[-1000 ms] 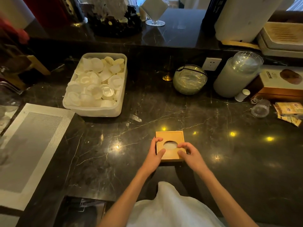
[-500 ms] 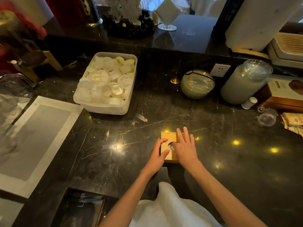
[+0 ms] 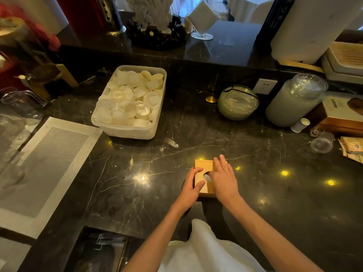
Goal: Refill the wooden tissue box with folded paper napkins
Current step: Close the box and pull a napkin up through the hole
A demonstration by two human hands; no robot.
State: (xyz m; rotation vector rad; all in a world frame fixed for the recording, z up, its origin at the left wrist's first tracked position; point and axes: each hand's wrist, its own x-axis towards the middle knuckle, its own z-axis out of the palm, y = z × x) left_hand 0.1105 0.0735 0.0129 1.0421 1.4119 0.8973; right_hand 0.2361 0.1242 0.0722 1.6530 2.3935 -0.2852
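Observation:
A small square wooden tissue box with a round hole in its lid sits on the dark marble counter near the front edge. White paper shows in the hole. My left hand grips the box's left side, thumb on the lid. Flat over the right half of the lid lies my right hand, fingers spread and pointing away, its thumb at the hole. No loose napkins are visible on the counter.
A plastic tub of white lids stands at the back left. A grey placemat lies at the left. At the back right are a glass bowl, a stack of clear cups, a cardboard box and a small glass.
My right hand has moved from the box's near right corner onto the lid and spread flat. The left hand keeps its hold on the left side. The camera has tilted slightly.

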